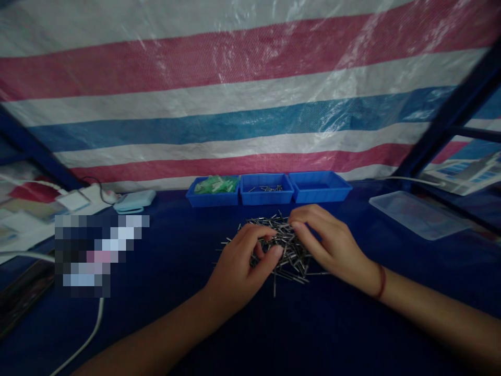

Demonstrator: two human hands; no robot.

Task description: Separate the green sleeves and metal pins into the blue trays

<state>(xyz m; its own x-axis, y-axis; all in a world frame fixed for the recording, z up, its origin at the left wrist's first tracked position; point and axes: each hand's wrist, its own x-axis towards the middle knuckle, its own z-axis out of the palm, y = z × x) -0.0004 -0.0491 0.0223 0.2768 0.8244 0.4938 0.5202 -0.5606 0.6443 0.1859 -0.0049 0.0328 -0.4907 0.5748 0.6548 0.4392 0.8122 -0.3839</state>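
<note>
So both hands were right over a messy heap of thin metal pins (291,256), which lay loose on the dark blue tabletop (293,334), just in front of three blue bins. The left hand (237,261) was half curled at the left side of the heap, with a gap between the thumb and index finger, nothing clamped between them that I could see. The right hand (332,237), with a reddish band (381,282) on its wrist, had its thumb and index fingertips close together at the right upper side of the heap. Couldn't tell if they were pinching a pin or just touching.

The left bin (213,200) had green plastic stuff (215,184) in it, the middle bin (266,197) held a few more pins, and the right bin (323,195) sat next to them. A clear, shallow plastic tray or lid (418,215) lay off to the right, and a light blue case (135,201) was over on the left. Behind it all hung a red, white and blue striped tarp (250,125).

As for writing, the blue-and-white printed item (465,172) at far right was too blurry to read, and pixelation covered a patch on the left.
</note>
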